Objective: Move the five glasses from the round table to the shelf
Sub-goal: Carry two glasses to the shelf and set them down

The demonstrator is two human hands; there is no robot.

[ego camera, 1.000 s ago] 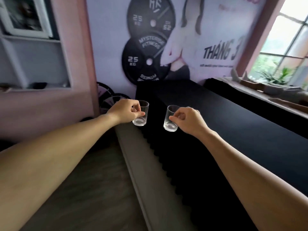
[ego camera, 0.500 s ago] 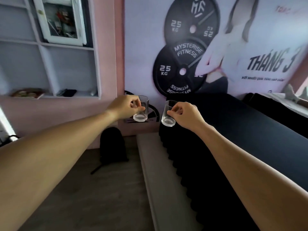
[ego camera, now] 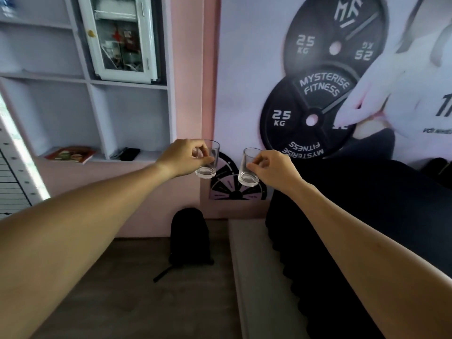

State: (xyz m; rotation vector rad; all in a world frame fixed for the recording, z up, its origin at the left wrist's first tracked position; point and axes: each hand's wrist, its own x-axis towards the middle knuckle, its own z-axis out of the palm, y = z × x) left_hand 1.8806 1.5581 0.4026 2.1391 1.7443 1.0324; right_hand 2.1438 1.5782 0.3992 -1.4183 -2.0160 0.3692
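Two clear glasses are in the air, one in each hand, both upright and apparently empty. The left glass (ego camera: 208, 159) is pinched near its rim by the left hand (ego camera: 183, 156), thumb and fingers curled round the upper wall. The right glass (ego camera: 249, 167) hangs just beside it, held the same way by the right hand (ego camera: 274, 167), and tilts slightly. The two glasses are near each other but apart.

Taking the shelf (ego camera: 85, 79) as the landmark: both glasses sit to its right, out in front of the pink wall (ego camera: 193, 69), at about the height of its lowest board. On that board lie a magazine (ego camera: 71, 154) and a dark pouch (ego camera: 128, 154); a white cabinet (ego camera: 122, 37) stands in a compartment above. Below and to the right of the shelf a black backpack (ego camera: 190, 236) rests on the floor, and further right lies a black mat (ego camera: 367, 228) under a fitness poster (ego camera: 330, 69).

The risks, as I judge them: the grips are high and light, so a slip would drop a glass to the floor. Carried this close, the glasses could knock together. Setting them down, a glass could catch a shelf edge or land on the magazine and tip.
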